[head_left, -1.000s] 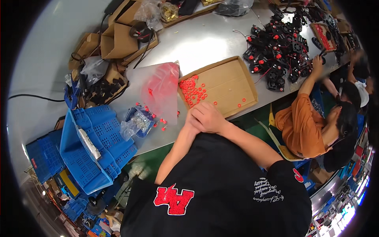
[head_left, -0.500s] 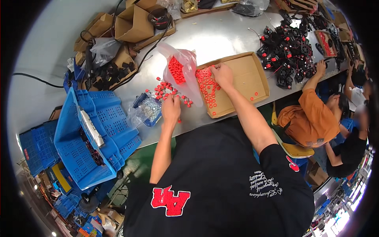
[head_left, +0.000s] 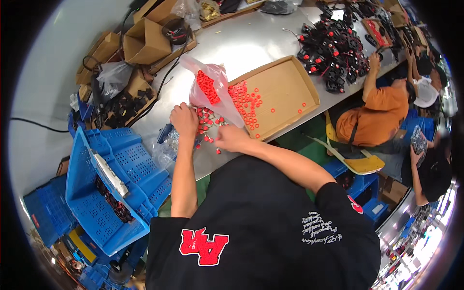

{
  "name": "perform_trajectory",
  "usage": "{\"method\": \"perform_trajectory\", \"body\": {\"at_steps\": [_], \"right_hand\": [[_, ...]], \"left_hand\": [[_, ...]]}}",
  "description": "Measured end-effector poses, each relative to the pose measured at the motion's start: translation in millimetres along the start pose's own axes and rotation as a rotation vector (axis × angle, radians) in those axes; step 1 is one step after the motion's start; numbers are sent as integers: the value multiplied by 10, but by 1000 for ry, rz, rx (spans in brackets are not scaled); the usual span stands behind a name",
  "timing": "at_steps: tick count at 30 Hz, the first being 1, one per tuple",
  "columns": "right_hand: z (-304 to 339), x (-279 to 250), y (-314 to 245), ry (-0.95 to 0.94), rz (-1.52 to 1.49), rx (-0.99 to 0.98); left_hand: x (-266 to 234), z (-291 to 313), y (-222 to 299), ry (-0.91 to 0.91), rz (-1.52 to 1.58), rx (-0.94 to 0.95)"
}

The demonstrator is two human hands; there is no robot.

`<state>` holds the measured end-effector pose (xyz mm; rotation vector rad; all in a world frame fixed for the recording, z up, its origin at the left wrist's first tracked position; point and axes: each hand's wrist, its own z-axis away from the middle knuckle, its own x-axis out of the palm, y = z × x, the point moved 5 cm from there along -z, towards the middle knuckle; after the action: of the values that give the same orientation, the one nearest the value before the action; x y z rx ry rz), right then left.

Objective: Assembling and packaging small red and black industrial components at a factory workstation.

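Just left of a loose pile of red-capped metal pins (head_left: 205,117), my left hand (head_left: 183,120) is bent down with its fingers curled together; what they hold, if anything, is hidden. My right hand (head_left: 233,138) reaches the pile's near right side, fingers closed low beside the red caps, and I cannot make out what is in them. Behind the pile lies a clear plastic bag (head_left: 227,99) full of small red parts (head_left: 207,86). Red rings (head_left: 249,104) cover the left end of a shallow cardboard tray (head_left: 285,92).
Partly behind my left forearm sits a small blue bin (head_left: 166,133) of shiny hardware. A large blue perforated crate (head_left: 123,159) stands at the left. Black assemblies (head_left: 333,50) are heaped at the far right, where a co-worker in an orange shirt (head_left: 374,118) sits. Cardboard boxes (head_left: 145,43) line the back.
My right hand has left the rings in the tray and come down left to the red-capped pins. My left hand has shifted up and left. Several rings in the tray lie differently.
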<state>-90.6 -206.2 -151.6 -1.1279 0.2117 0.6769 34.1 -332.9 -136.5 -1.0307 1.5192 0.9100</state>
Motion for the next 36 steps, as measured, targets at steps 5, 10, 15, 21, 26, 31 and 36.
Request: {"method": "perform_trajectory", "body": {"at_steps": [5,10,15,21,26,31,36], "right_hand": [[-47,13,-275,214,-73,-193],[604,-445,181,339,-82,-168],[1546,-915,1266,1296,-242,530],[1509,-854,1824,1271,-535,665],[1418,-847,1808,1108,-478,654],[1591,-939,1685,1171,-587,556],[1858,-1137,1677,1230,-1100,472]], "left_hand": [[-417,137,72,127,234,-24],[-565,809,415,120,344,118],[-304,1261,932,-114,292,423],[1,1278,996,-112,120,618],[108,1230,873,-152,55,572],[-86,1116,911,-107,99,448],[-335,1056,1130,-60,263,487]]}}
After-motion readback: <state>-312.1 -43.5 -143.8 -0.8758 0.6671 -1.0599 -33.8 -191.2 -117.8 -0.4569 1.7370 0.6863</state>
